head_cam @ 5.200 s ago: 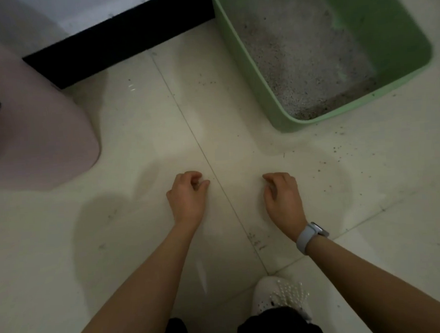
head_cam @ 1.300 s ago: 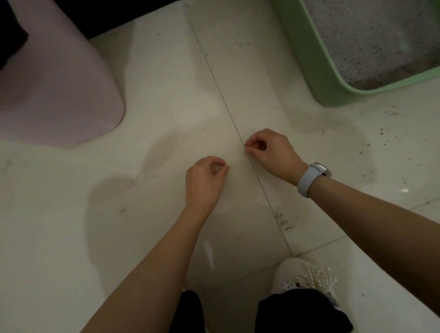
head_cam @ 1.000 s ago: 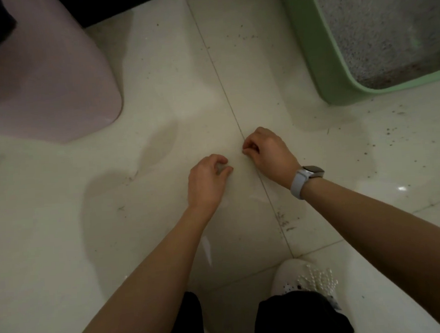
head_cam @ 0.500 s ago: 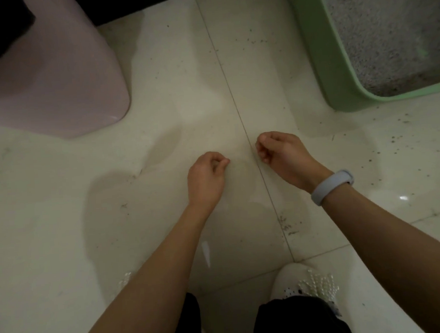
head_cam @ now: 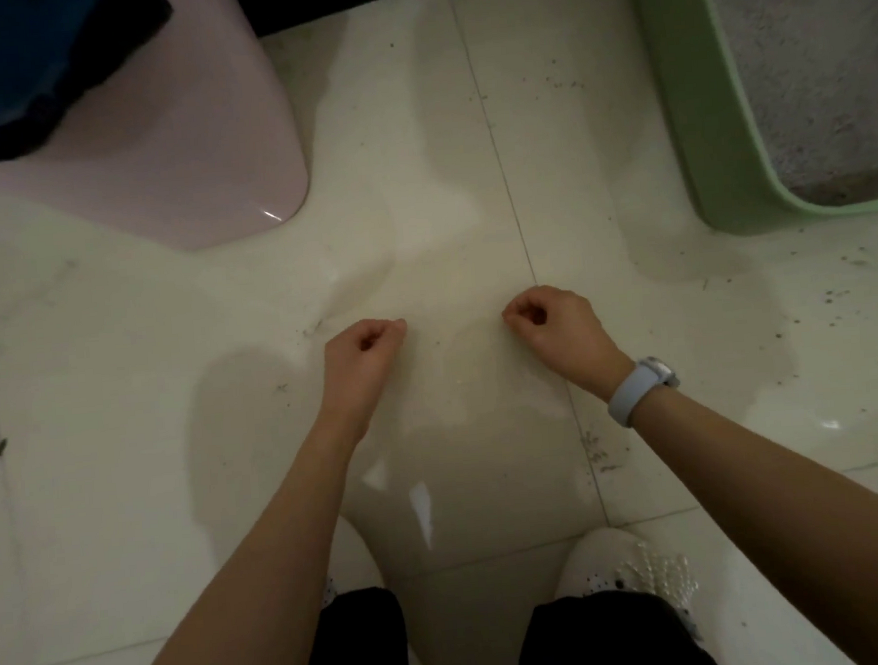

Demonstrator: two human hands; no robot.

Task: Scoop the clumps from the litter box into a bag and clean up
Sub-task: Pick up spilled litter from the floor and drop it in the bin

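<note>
The green litter box [head_cam: 691,126] stands at the upper right, with grey litter [head_cam: 812,78] inside; no clump or scoop shows. A thin clear plastic bag [head_cam: 463,433] hangs between my hands over the floor, visible only by faint creases and glints. My left hand [head_cam: 364,360] has its fingers curled and pinches the bag's top edge on the left. My right hand [head_cam: 555,330], with a pale watch on its wrist, pinches the same edge on the right. Both hands are a short way left of the box's near corner.
A pink bin [head_cam: 169,158] with a dark blue liner stands at the upper left. Litter grains [head_cam: 830,298] are scattered over the white tiles right of my hands and by the grout line [head_cam: 596,456]. My white shoes [head_cam: 631,562] are at the bottom edge.
My hands were close together a second ago and have drawn apart, stretching the bag's edge between them. The view has shifted slightly toward the left.
</note>
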